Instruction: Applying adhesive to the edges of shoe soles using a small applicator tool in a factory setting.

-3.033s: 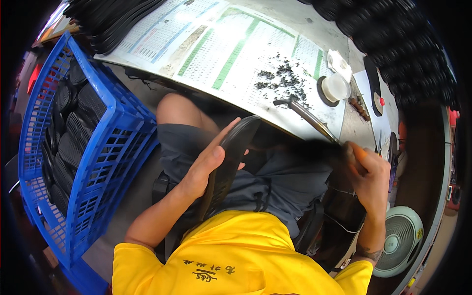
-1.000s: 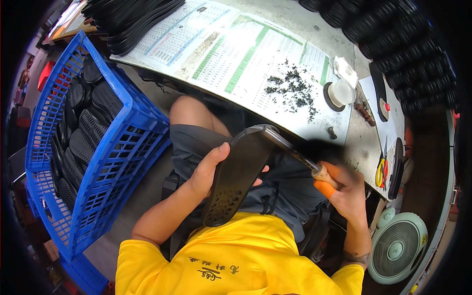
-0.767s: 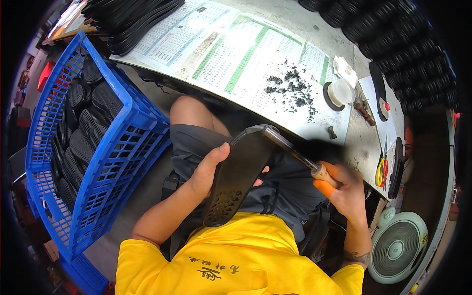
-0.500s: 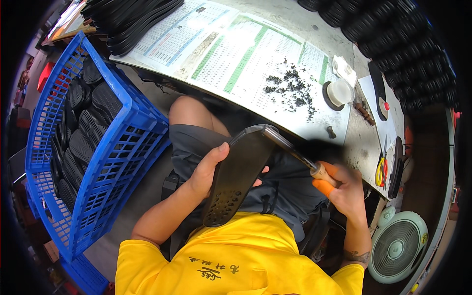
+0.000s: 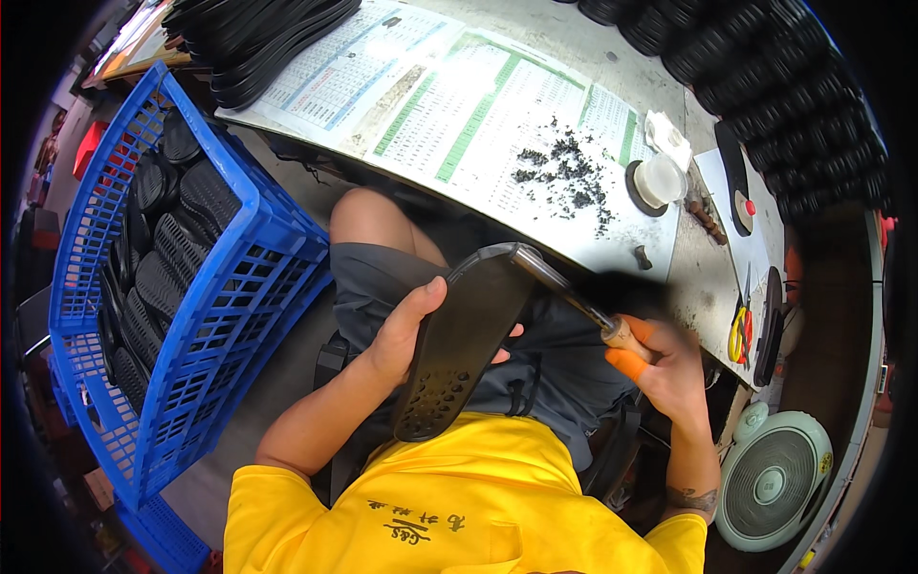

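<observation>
My left hand (image 5: 409,330) is wrapped round a black shoe sole (image 5: 464,330), thumb on one edge and fingertips showing at the other. The sole stands tilted over my lap, its dimpled end against my yellow shirt. In my right hand (image 5: 677,375) is a hand tool (image 5: 574,291) with a metal shaft and a short wooden handle. Two orange finger covers (image 5: 628,364) sit on that hand's fingers. The tool's far end meets the sole's upper edge; the exact shape of its tip is hard to make out.
To the left a blue crate (image 5: 239,210) holds several black soles. Black scraps (image 5: 564,177) lie on the paper-covered table (image 5: 421,105), near a round white container (image 5: 660,180) and yellow-handled scissors (image 5: 739,333). A pale green fan (image 5: 773,483) stands at the lower right.
</observation>
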Motion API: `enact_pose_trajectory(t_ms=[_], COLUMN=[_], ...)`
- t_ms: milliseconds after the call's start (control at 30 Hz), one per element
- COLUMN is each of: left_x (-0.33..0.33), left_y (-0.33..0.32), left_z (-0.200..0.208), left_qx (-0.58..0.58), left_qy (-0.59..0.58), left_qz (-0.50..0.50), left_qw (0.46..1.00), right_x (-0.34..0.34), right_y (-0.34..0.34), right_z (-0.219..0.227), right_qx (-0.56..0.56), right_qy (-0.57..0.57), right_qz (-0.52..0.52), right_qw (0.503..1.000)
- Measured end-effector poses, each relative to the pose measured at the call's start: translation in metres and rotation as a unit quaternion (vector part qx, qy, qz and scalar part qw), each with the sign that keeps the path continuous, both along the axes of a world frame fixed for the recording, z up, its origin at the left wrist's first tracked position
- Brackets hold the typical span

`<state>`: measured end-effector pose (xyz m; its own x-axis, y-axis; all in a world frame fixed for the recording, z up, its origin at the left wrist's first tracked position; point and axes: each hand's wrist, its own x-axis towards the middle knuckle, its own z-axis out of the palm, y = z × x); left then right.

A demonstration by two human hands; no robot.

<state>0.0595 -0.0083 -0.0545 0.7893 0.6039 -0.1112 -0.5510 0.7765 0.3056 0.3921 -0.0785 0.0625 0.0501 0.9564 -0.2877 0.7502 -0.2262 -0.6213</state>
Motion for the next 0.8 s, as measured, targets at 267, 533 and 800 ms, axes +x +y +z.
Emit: enact_pose_trajectory(t_ms=[267,533,800], left_x=[0.0001,0.0007,0.001], left_y=[-0.0004,-0.0011,-0.0021], left_z=[0.0004,0.0004,-0.0006], left_qx=[0.0,0.002,0.004], left_qy=[0.003,0.013,0.012], left_qz=[0.001,0.006,0.011], left_qw=[1.0,1.0,1.0], right_x=[0.0001,-0.0006,-0.0008], right_y=[-0.0018,-0.0031,-0.0043], right_z=[0.0011,0.0016,0.0005], right_qx=[0.008,0.016,-0.015], right_qy=[0.001,-0.004,0.01], right_qz=[-0.001,0.003,-0.011], right_qw=[1.0,1.0,1.0])
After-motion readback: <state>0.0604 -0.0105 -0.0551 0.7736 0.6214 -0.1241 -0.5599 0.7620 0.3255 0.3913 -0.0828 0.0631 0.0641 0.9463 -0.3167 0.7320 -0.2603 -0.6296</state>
